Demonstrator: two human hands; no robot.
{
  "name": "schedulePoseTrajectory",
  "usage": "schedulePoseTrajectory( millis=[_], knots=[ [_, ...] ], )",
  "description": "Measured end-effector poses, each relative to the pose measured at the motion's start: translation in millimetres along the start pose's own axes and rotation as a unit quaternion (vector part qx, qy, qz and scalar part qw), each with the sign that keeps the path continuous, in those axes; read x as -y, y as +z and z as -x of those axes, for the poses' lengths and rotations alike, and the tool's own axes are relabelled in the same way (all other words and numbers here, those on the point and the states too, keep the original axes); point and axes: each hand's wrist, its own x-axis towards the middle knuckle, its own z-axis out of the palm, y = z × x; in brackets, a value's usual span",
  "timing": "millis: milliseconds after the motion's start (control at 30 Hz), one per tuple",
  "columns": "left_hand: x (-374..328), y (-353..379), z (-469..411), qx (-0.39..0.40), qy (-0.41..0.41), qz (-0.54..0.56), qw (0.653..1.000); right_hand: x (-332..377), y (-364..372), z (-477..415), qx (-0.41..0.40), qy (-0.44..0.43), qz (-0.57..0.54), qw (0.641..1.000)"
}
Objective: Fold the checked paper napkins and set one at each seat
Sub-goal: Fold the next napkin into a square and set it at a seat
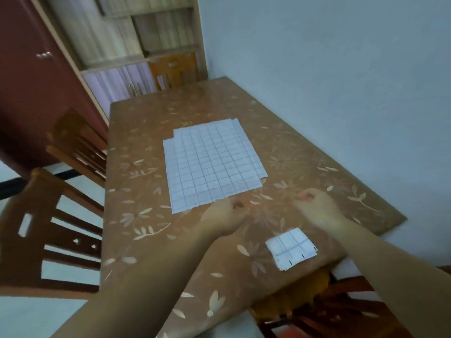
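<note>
One folded napkin [291, 248], one flat stack [212, 162], sheets uncountable; left hand [225, 217] and right hand [313, 204] curled, blurred, grip unclear.

The room is dim, lit flat and cool, with no hard shadows. Only a soft dark patch lies on the table [146, 240] at 6 o'clock, between the forearms. The stack of checked napkins [210, 162] at centre is the brightest thing, without glare. Everything looks soft. The left hand [225, 217] and right hand [314, 206] are smeared, probably by motion, so their fingers can't be read. The shelves [136, 37] at 11 o'clock are blurred. The wide lens bends the chair [48, 240] at 8 o'clock and tilts the cabinet [29, 81] at 10.
</note>
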Motion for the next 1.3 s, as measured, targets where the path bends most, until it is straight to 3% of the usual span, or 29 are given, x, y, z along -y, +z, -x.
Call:
schedulePoseTrajectory(
  millis=[167, 333, 700, 1100, 1300],
  knots=[
    [36, -50, 10, -0.04, 0.036, -0.046, 0.997, 57, 22, 35, 0.015, -0.095, 0.071, 0.993],
    [91, -82, 28, -0.037, 0.072, -0.099, 0.992, 87, 70, 77, 0.023, -0.133, 0.127, 0.983],
    [204, -146, 76, -0.008, 0.144, -0.111, 0.983, 149, 182, 190, -0.052, -0.065, 0.138, 0.987],
    [254, -186, 127, -0.013, 0.174, -0.128, 0.976, 182, 238, 253, -0.086, -0.021, 0.117, 0.989],
    [259, -177, 95, 0.013, 0.198, -0.152, 0.968, 183, 258, 233, -0.099, 0.015, 0.108, 0.989]
  ],
)
